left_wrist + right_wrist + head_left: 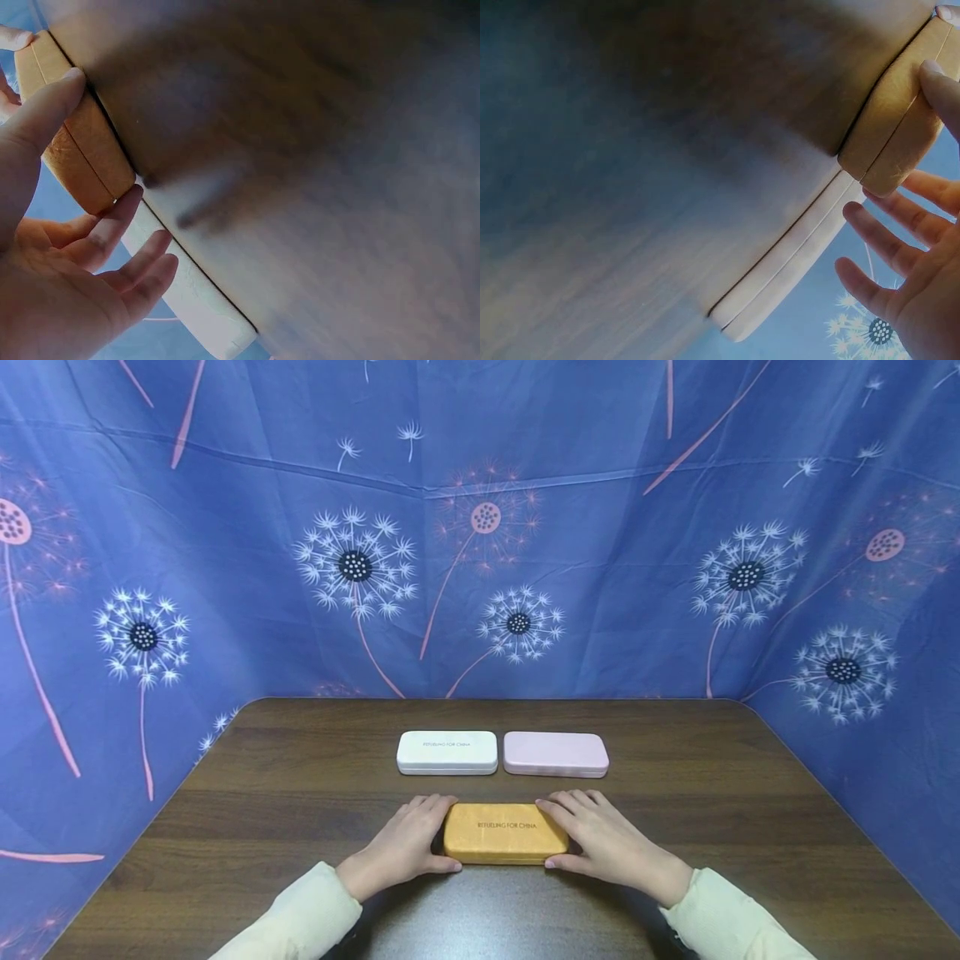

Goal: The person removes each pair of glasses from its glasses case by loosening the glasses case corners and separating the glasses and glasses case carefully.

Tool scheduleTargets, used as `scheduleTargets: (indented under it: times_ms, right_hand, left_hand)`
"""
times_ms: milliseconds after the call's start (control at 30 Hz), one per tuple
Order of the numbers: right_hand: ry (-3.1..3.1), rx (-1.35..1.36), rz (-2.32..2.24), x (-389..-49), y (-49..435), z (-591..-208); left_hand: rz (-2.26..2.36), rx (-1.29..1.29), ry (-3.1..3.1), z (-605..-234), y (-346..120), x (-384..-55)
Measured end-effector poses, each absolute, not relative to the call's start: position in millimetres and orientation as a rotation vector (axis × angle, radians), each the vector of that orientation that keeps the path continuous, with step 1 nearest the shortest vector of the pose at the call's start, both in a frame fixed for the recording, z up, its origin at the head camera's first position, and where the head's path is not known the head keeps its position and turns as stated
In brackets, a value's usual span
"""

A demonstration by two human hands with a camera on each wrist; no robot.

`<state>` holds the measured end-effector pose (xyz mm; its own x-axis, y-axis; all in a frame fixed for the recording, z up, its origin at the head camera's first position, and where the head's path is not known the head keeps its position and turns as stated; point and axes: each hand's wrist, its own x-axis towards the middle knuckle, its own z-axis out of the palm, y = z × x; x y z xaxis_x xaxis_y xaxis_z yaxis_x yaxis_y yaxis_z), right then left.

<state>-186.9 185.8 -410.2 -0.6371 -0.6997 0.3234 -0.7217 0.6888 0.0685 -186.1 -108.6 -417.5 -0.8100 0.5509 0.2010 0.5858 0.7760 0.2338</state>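
Note:
An orange-yellow glasses case [506, 842] with dark lettering on its lid lies closed on the table, long side toward me. My left hand [408, 839] grips its left end, thumb at the front face and fingers around the far corner. At the opposite end my right hand [603, 841] holds it the same way. In the left wrist view the thumb presses across the seam of the orange case [90, 146]. The right wrist view has the other thumb on the front of that case [889, 124], with the lower fingers spread apart.
Behind the orange case, a white glasses case [447, 760] with small lettering and a pale pink glasses case [556, 755] lie side by side with a narrow gap. The brown wooden table [300, 760] ends at a blue dandelion-patterned curtain [630, 610] on the back and sides.

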Motion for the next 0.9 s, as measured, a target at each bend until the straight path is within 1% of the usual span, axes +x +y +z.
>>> scheduleTargets:
  times_ms: [367, 900]
  right_hand:
    - [-2.586, 1.134, 0.127, -190.1, 186.2, -409.8]
    - [-2.537, 1.206, 0.020, -195.5, 188.3, -405.5]
  left_hand:
    - [-0.527, -0.826, -2.901, -418.4, -106.9, -189.1]
    - [-0.518, -0.794, -2.909, -416.8, -105.5, -187.4]
